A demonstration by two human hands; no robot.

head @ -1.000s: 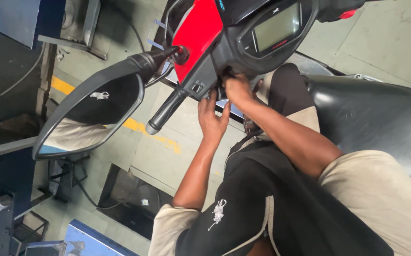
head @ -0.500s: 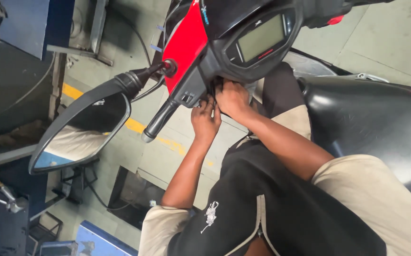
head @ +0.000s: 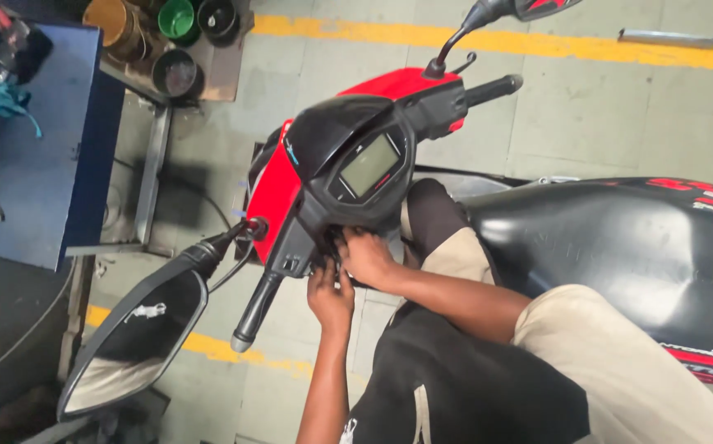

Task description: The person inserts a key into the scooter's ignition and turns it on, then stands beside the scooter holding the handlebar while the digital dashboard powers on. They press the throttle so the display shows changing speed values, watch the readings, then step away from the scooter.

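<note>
Head view shows the left hand and right hand close together, fingers tucked under the black plastic scooter handlebar housing just above them, grip hidden, panel apparently seated, work underneath seemingly unfinished.

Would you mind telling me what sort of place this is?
Probably a scooter workshop or assembly floor: a red scooter on concrete with yellow floor lines, a blue workbench, and paint tins.
</note>
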